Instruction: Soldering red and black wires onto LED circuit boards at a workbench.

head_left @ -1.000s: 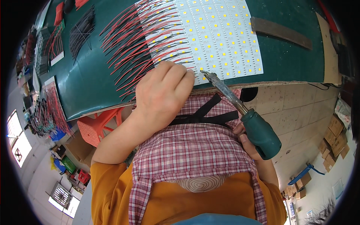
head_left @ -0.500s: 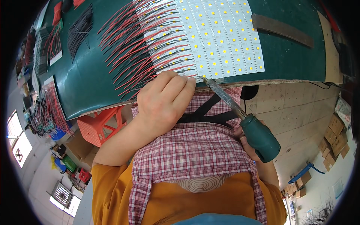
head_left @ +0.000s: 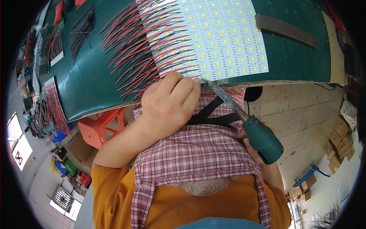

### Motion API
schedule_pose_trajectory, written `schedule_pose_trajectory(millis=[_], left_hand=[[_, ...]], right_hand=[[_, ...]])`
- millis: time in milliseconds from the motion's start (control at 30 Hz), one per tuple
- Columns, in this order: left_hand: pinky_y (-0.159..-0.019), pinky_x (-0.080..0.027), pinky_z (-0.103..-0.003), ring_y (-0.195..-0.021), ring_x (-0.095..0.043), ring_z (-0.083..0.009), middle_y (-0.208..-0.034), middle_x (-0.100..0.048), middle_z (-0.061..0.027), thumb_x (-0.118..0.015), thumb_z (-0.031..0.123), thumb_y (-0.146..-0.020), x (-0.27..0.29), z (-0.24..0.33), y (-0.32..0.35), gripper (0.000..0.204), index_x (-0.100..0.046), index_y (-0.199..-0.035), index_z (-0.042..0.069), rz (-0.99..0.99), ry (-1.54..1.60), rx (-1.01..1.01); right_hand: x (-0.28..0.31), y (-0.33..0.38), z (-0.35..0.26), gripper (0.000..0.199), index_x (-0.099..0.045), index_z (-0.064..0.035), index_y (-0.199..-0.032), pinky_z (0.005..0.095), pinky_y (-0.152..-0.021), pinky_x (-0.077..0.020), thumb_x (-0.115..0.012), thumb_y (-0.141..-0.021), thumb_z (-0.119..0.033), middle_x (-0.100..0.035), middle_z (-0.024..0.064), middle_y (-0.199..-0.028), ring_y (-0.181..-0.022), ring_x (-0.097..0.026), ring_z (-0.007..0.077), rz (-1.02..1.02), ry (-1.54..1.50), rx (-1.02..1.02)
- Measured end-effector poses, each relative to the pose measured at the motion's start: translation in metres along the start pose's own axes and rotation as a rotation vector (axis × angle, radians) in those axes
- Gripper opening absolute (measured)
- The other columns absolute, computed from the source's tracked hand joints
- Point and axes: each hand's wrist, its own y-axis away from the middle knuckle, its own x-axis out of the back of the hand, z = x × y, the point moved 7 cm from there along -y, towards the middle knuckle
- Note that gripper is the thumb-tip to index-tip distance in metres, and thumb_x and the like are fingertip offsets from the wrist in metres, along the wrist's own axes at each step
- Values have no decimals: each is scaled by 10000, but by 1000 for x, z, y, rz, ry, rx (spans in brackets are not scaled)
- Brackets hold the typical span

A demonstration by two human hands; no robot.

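My left hand (head_left: 171,103) is closed in a pinch at the near edge of a white LED board (head_left: 225,49). A red wire (head_left: 195,76) shows at its fingertips, its end against the board's corner. My right hand (head_left: 249,147) is wrapped round the green handle of a soldering iron (head_left: 263,139), which hides most of its fingers. The iron's tip touches or nearly touches the board's near edge, just right of my left fingertips. Rows of red and black wires (head_left: 133,49) stick out from the board's left side. Yellow LEDs dot the board.
The green table (head_left: 91,91) ends just below the board. A dark flat bar (head_left: 286,30) lies to the right. At left are a bundle of black wires (head_left: 82,32) and a wired board piece (head_left: 51,95). A red stool (head_left: 95,129) stands under the table edge.
The iron's tip has moved slightly left, toward my left fingertips, and its handle has followed. My left hand has edged a little to the right, still pinching the wire.
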Motion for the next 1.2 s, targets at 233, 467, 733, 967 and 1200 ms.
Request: schedule_pose_trajectory(millis=[233, 467, 733, 967, 1200], left_hand=[[-594, -508, -280, -802, -632, -193, -879, -645, -48, -653, 88, -677, 0, -1, 0, 301, -700, -966, 13, -29, -16, 20], [-625, -499, -281, -824, -621, -181, -888, -613, -30, -643, 109, -714, -2, 0, 2, 288, -679, -988, 28, -103, -1, 32], [-634, -501, -285, -832, -622, -184, -890, -608, -29, -649, 118, -710, -5, 1, 3, 289, -678, -985, 35, -101, 44, 59], [-621, -500, -289, -835, -627, -186, -899, -621, -30, -653, 119, -703, -6, 1, 4, 291, -686, -980, 39, -82, 7, 48], [-605, -493, -287, -831, -626, -182, -892, -620, -27, -653, 117, -702, -6, 1, 3, 289, -685, -978, 41, -63, 7, 42]], right_hand=[[2, 5, 5, 241, -674, -69, -1023, 311, -681, -538, -692, -787, -111, -722, 22, -823, -743, -693, 185, 76, -231, -187], [3, -7, -4, 220, -620, -44, -1068, 286, -687, -490, -662, -882, -153, -665, 60, -900, -750, -598, 128, 3, -293, -120], [10, -1, -5, 161, -687, -70, -963, 303, -716, -526, -691, -803, -89, -723, 21, -819, -760, -693, 185, 102, -234, -139], [6, 5, 0, 266, -705, -153, -937, 307, -625, -518, -777, -687, -96, -721, -32, -817, -691, -677, 188, 40, 121, -111], [1, 21, 26, 307, -710, -176, -914, 324, -623, -526, -807, -626, -132, -700, -5, -821, -710, -675, 200, 180, -611, -450]])
